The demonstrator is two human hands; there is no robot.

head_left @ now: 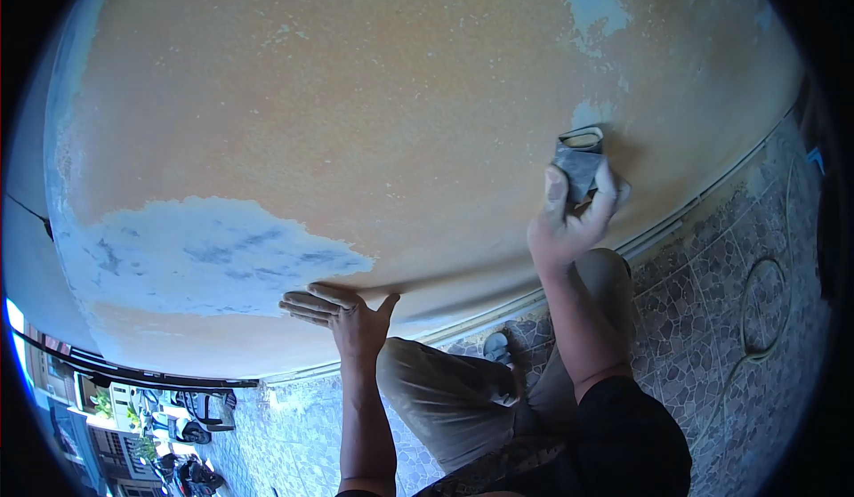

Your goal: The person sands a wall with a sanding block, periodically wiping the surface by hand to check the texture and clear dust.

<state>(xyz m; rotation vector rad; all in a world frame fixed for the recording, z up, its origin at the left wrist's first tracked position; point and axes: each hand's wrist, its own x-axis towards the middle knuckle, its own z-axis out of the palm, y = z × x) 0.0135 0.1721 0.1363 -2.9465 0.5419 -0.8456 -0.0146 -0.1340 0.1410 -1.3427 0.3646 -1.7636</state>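
Note:
A large curved panel [427, 123], orange-tan with pale bluish-white patches, fills the upper view. My right hand [574, 217] grips a sanding block [580, 161], grey sandpaper folded around a lighter core. The block is against or very close to the panel, just below a small pale patch [593, 113]. White dust coats the fingers of this hand. My left hand [342, 308] lies flat with fingers spread, on the panel or just off it, by the lower right edge of a large pale patch [222, 252]. Nothing is held in it.
My bent knees [418, 381] are close under the panel's lower edge [498, 317]. Stone-patterned paving [685, 319] lies below, with a looped hose or cord [756, 346] at right. Parked motorcycles [182, 470] stand in the distance at lower left.

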